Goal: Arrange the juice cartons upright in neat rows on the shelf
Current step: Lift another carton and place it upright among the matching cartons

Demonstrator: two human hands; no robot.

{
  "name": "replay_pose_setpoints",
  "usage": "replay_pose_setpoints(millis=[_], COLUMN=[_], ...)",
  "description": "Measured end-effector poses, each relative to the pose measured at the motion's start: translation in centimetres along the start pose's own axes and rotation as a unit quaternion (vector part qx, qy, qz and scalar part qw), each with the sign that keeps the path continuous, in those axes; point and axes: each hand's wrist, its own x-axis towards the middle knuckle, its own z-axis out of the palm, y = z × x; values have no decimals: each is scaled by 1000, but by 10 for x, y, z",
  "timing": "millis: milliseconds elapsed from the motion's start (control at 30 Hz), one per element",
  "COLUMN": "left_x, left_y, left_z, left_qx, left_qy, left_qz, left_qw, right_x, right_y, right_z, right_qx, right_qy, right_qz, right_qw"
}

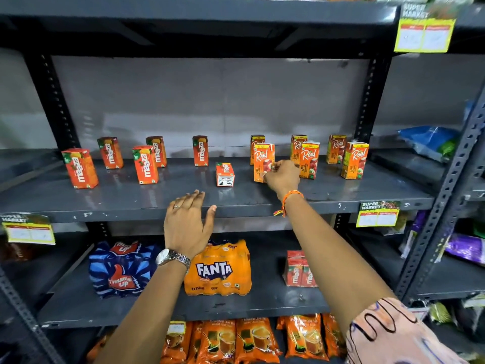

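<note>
On the grey shelf [157,203] several red Maaza cartons [145,164] stand upright on the left, loosely spaced. One Maaza carton [225,174] lies on its back near the middle. Several orange Real cartons [354,160] stand upright on the right. My right hand [282,177] is closed around the lower edge of the front-left Real carton [263,160], which stands upright. Over the shelf's front edge hovers my left hand [187,222], fingers spread and holding nothing, below the lying carton.
The shelf below holds a Thums Up pack [122,269], a Fanta pack [219,269] and a Maaza multipack [299,270]. Orange tea pouches [257,337] fill the bottom shelf. Yellow price tags [378,215] hang from shelf edges. Metal uprights [443,195] flank the bay.
</note>
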Motion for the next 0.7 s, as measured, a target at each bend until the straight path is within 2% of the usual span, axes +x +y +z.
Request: replay_pose_setpoints(millis=[167,400,567,700], left_x=[0,1,0,0], left_y=[-1,-1,-2,-2], left_z=[1,2,4,5], left_qx=[0,2,4,9], left_qy=[3,3,6,9], left_qz=[0,-1,-1,-2], left_qw=[1000,1000,1000,1000], right_x=[8,11,6,-13], right_y=[-4,2,3,5], right_z=[7,10,4,0], right_qx=[-61,-68,-30,30], right_qy=[1,-4,9,81], right_qz=[-21,-21,-9,-47], right_qw=[998,997,999,995])
